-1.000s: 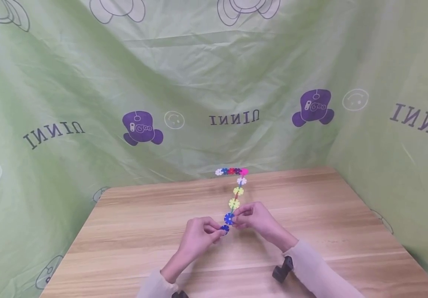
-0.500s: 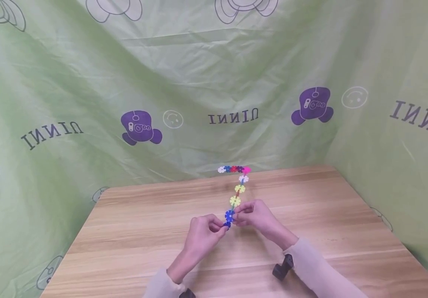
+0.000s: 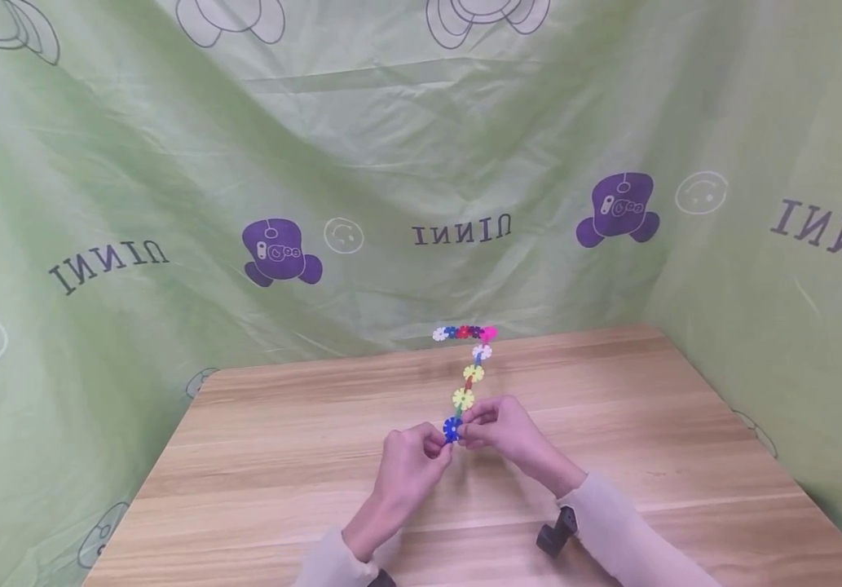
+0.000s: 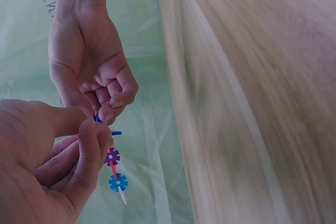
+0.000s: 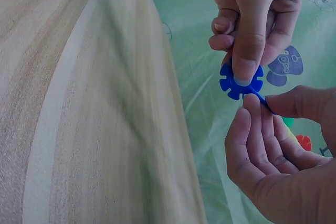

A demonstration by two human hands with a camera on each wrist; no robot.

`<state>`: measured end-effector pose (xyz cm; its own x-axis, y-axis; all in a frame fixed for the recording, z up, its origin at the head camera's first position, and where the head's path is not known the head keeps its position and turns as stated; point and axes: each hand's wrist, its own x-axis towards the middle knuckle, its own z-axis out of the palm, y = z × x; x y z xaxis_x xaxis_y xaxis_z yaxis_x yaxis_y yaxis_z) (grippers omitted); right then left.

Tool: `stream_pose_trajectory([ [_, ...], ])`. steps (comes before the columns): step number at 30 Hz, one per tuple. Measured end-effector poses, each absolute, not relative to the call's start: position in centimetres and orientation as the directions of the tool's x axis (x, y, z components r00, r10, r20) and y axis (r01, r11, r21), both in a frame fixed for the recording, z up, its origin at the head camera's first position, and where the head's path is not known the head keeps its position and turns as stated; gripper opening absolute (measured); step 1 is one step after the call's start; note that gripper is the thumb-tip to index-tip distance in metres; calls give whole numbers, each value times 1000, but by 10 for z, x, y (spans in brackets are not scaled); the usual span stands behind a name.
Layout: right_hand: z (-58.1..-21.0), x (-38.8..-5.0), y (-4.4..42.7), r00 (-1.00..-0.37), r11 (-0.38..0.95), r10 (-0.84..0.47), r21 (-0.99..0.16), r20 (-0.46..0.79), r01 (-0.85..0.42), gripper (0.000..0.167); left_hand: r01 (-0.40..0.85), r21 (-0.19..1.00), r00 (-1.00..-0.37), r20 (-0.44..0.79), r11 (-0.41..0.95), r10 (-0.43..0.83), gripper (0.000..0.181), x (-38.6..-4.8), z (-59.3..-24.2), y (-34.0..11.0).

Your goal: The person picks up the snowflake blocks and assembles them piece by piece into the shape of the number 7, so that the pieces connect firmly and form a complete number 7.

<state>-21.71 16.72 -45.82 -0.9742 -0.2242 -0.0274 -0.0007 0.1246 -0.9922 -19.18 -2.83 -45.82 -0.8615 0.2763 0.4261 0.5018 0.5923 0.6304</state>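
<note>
My left hand [image 3: 409, 465] pinches a blue notched snowflake disc [image 5: 227, 81] between thumb and fingers. My right hand [image 3: 510, 434] pinches another blue snowflake disc [image 3: 452, 429], the near end of a chain of coloured discs. Seen edge-on in the right wrist view, that end disc meets the left hand's disc; I cannot tell whether their slots are locked. Beyond it the chain runs through a yellow disc [image 3: 462, 399], another yellow disc [image 3: 473, 372] and a white disc [image 3: 482, 352]. At a pink disc [image 3: 490, 333] it bends left, past a red disc [image 3: 465, 332], to a white end disc [image 3: 440, 334].
The wooden table [image 3: 281, 456] spreads below both hands. A green printed cloth [image 3: 362, 155] hangs behind it and along the sides. Black wrist devices, one a black mount [image 3: 557, 531] at the right sleeve, hang below the forearms.
My left hand has moved right and slightly up, bringing its blue disc against the chain's near blue disc. My right hand has stayed nearly still, and the chain's far end has shifted slightly right.
</note>
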Motion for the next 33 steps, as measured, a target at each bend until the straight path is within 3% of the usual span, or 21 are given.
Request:
stream_pose_trajectory([
  [33,-460,-217,165,-985,60,-174,-998,-16,6,22,480,687,-876,407,546,258,6,-199,-461,-29],
])
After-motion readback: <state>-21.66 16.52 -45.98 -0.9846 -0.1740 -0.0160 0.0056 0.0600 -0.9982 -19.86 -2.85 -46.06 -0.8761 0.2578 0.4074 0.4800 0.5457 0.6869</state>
